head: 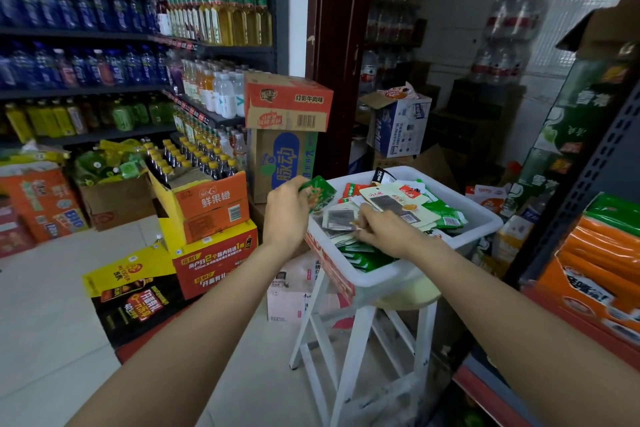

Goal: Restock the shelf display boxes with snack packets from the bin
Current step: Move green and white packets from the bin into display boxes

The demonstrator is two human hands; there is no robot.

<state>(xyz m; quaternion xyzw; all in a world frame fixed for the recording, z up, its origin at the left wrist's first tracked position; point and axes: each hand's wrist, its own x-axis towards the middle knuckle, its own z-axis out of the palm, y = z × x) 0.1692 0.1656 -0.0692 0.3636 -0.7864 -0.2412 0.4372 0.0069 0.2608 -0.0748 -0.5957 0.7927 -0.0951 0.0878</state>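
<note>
A white plastic bin [481, 224] full of mixed snack packets stands on a white stool [360, 340] in front of me. My left hand [285, 213] grips a few green snack packets [320, 192] just over the bin's left rim. My right hand [384, 229] reaches into the bin, its curled fingers pinching a grey-and-white packet [341, 220] in the pile. Green packets [363, 258] lie near the front of the bin, cream ones [398, 199] towards the back. An orange display box [595, 284] sits on the shelf at the right edge.
Drink shelves [104, 35] fill the left wall. Orange and yellow drink cartons [211, 215] are stacked on the floor left of the stool. A dark shelf upright [585, 184] rises close on the right. More cartons [287, 104] stand behind the bin by the doorway.
</note>
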